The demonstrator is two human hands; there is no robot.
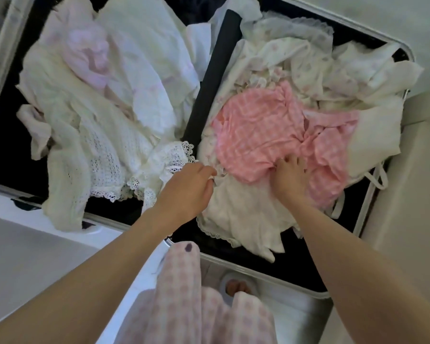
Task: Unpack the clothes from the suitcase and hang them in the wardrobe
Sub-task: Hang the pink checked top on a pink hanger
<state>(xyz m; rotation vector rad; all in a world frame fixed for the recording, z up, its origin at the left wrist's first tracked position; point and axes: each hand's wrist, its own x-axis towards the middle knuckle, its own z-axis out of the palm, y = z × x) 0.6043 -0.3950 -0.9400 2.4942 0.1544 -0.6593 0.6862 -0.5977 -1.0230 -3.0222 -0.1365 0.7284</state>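
An open suitcase (pixel 372 207) lies flat on the floor, both halves heaped with pale clothes. In the right half a pink checked garment (pixel 258 125) sits on top of white and floral pieces. My right hand (pixel 289 175) digs into its near edge, fingers curled into the pink cloth. My left hand (pixel 191 184) pinches the frilled edge of a white garment (pixel 243 214) that lies at the front of the right half. A white lace-trimmed top (pixel 124 155) and a pale pink piece (pixel 90 50) fill the left half. No wardrobe is in view.
A dark divider strap (pixel 214 78) runs between the two halves. The pale floor (pixel 420 170) surrounds the case. My pink patterned clothing (pixel 184 301) and a foot (pixel 237 286) show at the bottom, close to the case's near rim.
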